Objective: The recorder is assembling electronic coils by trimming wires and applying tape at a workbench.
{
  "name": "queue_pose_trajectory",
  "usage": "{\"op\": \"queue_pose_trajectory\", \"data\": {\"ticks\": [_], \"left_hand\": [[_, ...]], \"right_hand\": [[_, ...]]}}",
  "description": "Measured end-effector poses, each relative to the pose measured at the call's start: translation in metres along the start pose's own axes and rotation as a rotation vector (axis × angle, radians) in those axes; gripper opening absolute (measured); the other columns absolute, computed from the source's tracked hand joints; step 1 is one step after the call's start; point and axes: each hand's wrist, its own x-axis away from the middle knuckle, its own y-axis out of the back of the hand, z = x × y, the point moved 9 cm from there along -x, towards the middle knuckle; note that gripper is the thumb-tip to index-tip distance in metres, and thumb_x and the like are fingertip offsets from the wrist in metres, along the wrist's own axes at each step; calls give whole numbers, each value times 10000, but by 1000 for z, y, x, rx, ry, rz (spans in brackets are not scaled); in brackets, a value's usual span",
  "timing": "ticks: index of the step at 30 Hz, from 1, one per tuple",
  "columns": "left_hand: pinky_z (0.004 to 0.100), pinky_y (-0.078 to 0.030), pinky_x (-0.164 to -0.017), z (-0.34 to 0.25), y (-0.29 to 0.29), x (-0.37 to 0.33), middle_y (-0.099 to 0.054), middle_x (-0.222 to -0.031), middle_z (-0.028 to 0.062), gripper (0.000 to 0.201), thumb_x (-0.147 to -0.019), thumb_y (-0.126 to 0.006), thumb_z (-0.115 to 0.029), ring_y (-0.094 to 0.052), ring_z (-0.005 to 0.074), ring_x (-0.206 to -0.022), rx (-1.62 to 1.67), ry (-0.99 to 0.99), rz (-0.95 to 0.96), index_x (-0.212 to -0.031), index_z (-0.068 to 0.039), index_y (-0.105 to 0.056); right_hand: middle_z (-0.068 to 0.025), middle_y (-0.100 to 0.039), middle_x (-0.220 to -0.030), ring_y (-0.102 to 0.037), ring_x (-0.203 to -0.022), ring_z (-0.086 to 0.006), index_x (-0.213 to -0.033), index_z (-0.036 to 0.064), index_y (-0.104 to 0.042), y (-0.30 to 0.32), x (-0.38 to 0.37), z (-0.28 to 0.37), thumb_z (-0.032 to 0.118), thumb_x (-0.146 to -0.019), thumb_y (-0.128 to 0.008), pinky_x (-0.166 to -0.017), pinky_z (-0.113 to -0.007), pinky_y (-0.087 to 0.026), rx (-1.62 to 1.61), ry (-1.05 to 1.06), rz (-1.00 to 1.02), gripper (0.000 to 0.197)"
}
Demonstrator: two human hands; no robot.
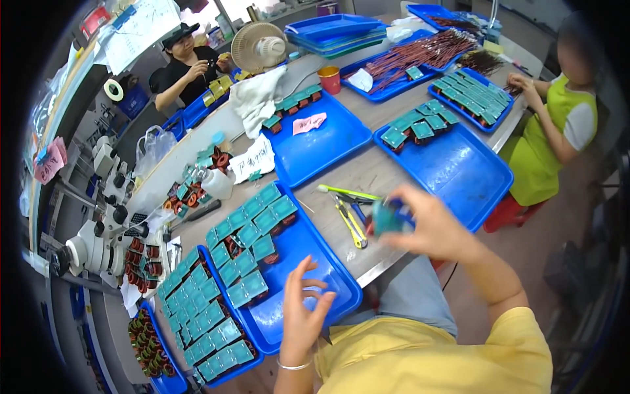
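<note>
My right hand [436, 226] is raised over the table's front edge, its fingers closed on a small teal circuit board [391, 217]; motion smears it, and something reddish shows at its side. My left hand [303, 320] holds nothing, its fingers apart above the near rim of a blue tray [321, 262]. Rows of teal boards [244, 236] with reddish-brown coils beneath fill that tray's left part. Beyond my right hand, a second blue tray [459, 174] carries several similar boards [420, 121] at its far end. A yellow cutter [351, 222] and a bright green tool [348, 192] lie between the trays.
A third blue tray [315, 154] holds a pink note [308, 123]. Left stand a tray packed with teal boards [200, 308], loose coils [143, 262] and a microscope [88, 246]. A co-worker in a green apron [545, 144] sits right; another person [190, 65] works behind the fan [258, 47].
</note>
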Motion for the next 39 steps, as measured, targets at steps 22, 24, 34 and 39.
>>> {"op": "queue_pose_trajectory", "data": {"ticks": [22,24,34,39], "left_hand": [[499,-247,-1009,18,98,15,-401,-1148,125,564,-539,-796,-72,-348,362,-1177,-969,-102,-370,-1004,-88,-476],[432,-342,-961,19,109,21,-408,-1149,108,552,-564,-783,-43,-412,304,-1128,-530,-52,-431,-1019,-90,-475],[428,-455,-902,12,51,9,-492,-1191,202,656,-801,-657,-208,-556,275,-1021,878,18,-312,-1298,18,-293],[412,-444,-922,17,23,15,-481,-1218,220,577,-818,-639,-241,-544,272,-1058,872,103,-197,-1229,69,-379]], "right_hand": [[-149,-467,-1072,-471,-1011,-357,-1004,20,-459,63,-74,-134,-4,-522,-742,-848,-384,-404,754,200,-271,559],[-148,-462,-1062,-467,-1013,-356,-1002,12,-453,53,-67,-114,-3,-549,-737,-857,-369,-400,740,203,-270,535],[-155,-550,-801,-561,-665,-280,-863,128,-376,29,15,61,192,-781,-615,-618,-389,-464,-1455,417,0,261],[-218,-585,-849,-613,-714,-380,-865,-28,-404,56,71,155,-51,-851,-403,-584,-585,-476,-1646,800,482,27]]}}
